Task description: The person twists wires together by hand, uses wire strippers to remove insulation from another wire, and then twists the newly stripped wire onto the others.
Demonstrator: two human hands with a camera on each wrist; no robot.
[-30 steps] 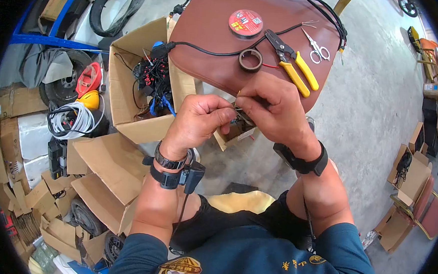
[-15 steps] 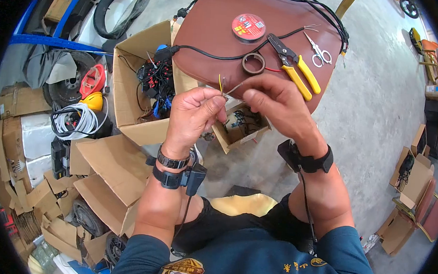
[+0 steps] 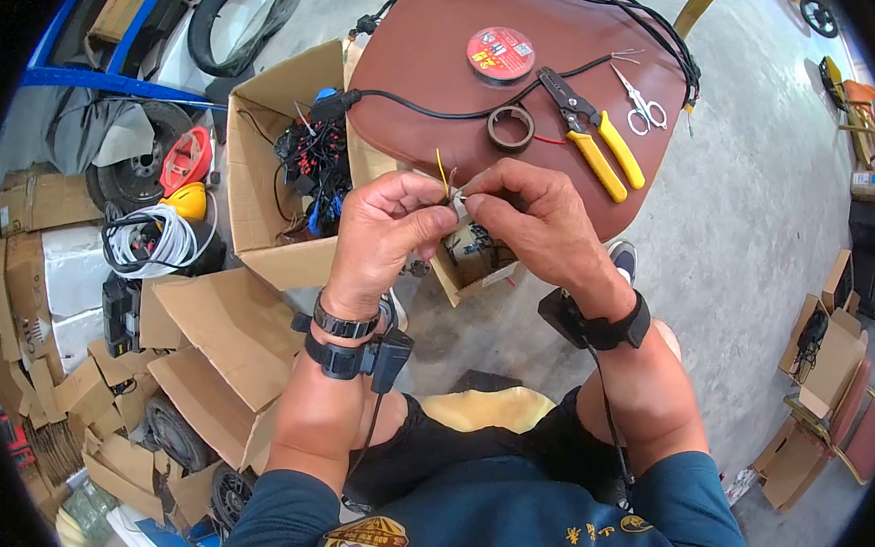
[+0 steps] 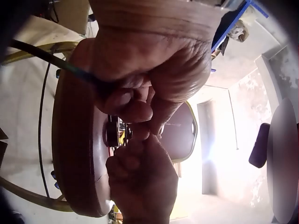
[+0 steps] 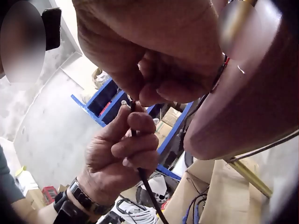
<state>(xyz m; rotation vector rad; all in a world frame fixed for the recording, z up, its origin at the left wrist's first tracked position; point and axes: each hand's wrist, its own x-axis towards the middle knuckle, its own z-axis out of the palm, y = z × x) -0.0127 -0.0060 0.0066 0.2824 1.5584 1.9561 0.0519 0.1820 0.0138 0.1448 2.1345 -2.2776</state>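
My left hand (image 3: 386,220) grips a black cable (image 5: 148,189) near its end, the cable trailing down out of the fist in the right wrist view. From between thumb and forefinger a thin yellow wire (image 3: 441,168) sticks up, beside a bare-looking strand. My right hand (image 3: 546,225) meets it from the other side, thumb and forefinger pinching a thin wire of the same cable. In the left wrist view the fingertips of both hands come together, largely hiding the wire between them. Both hands are held in front of the near edge of the brown seat (image 3: 421,47).
On the seat lie yellow-handled wire strippers (image 3: 605,158), scissors (image 3: 641,103), a tape roll (image 3: 509,129), a red-labelled spool (image 3: 501,55) and another black cable (image 3: 418,103). A carton (image 3: 283,259) of wiring stands left; a smaller box (image 3: 472,286) is below the hands.
The hands drew apart, exposing the yellow wire and a strand, then the right fingers came back to the left fingertips. My left hand moved slightly left at first.
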